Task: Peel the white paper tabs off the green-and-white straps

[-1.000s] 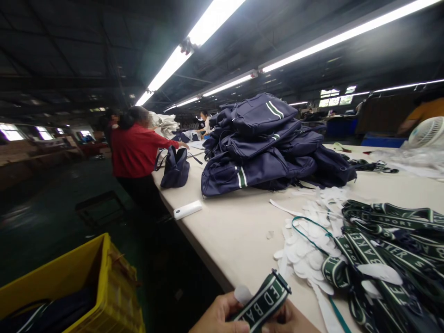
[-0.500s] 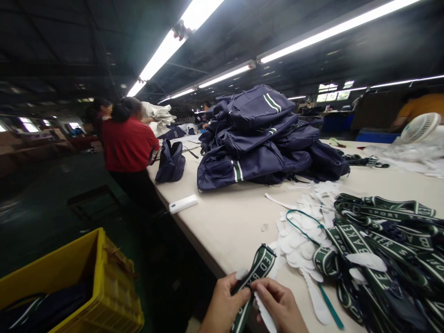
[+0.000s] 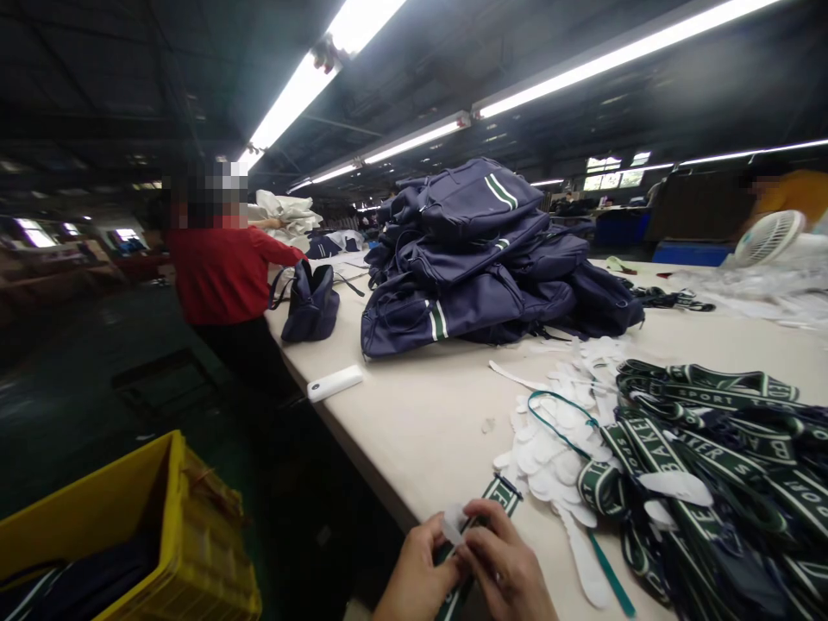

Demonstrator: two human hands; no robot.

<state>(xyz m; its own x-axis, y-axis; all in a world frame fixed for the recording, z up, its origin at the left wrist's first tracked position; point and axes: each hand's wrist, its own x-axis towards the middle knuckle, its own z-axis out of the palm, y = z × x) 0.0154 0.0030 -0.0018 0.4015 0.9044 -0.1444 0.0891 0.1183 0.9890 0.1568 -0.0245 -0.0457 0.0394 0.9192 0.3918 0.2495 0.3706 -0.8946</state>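
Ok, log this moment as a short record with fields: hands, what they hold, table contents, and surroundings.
left hand: left hand grips green strap at the table edge
right hand: right hand pinches a white sticker against that strap
table: table bears navy bags, strap pile, white backing scraps, white box
floor side: yellow crate
others: person in red top at a bag further along

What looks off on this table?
White paper cutouts lie scattered loose beside the tangled green straps. The navy bag pile is heaped unevenly. Both hands pinch one strap end; nothing damaged.
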